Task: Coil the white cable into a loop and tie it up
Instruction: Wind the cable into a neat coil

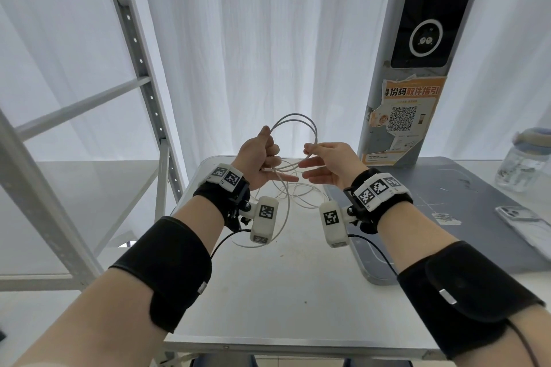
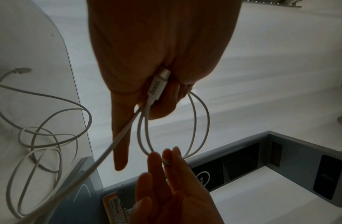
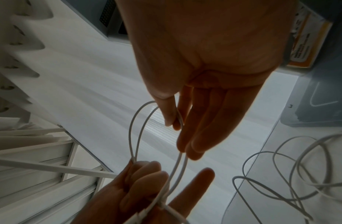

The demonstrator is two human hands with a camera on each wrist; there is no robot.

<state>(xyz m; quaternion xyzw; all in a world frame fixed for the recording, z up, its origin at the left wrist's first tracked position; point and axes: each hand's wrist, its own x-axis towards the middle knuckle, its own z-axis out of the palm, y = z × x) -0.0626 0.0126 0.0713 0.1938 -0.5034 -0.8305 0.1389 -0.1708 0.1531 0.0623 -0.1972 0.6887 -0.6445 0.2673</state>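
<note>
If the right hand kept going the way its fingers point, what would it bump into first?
Most likely the left hand. The right hand points its straight fingers at it across a small gap, pinching the white cable loop. Depth is hard to judge, so it might brush the loop first.

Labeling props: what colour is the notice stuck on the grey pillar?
Orange border with a white panel and a black QR code: the notice shows best in the head view.

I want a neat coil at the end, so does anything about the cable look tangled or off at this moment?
Only two loops of the white cable are gathered between the left hand and right hand. The rest lies on the white table in loose, overlapping curls, a messy slack. No knot or damage is visible.
</note>
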